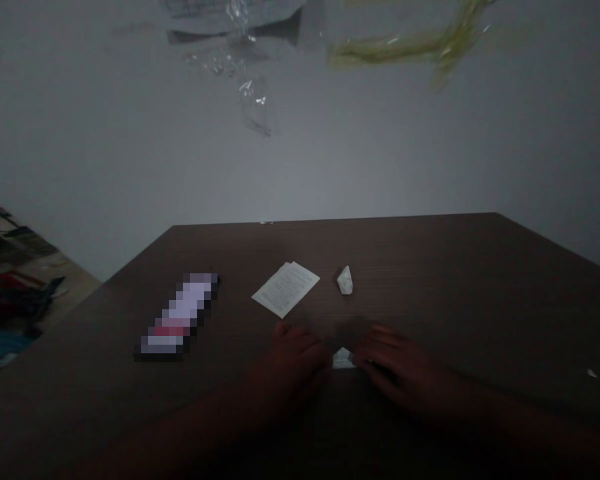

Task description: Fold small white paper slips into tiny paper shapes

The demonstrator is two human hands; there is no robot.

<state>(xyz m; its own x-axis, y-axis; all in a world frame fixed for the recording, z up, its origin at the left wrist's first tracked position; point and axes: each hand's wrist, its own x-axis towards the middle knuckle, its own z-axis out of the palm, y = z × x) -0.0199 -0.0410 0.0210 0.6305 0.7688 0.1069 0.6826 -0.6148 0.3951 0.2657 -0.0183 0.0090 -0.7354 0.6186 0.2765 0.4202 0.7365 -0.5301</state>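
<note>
A small folded piece of paper lies on the dark wooden table between my two hands. On its left edge, the fingers of my left hand are closed and bent down. My right hand grips the paper's right side, thumb and fingers close together. Beyond my hands lie some printed paper sheets. To their right stands a small folded paper shape, whitish and pointed at the top. Dim light hides the exact fingertip contact.
A phone-like device, blurred into blocks, lies at the left of the table. A tiny white scrap is at the far right. Behind the table rises a wall with yellow tape on it.
</note>
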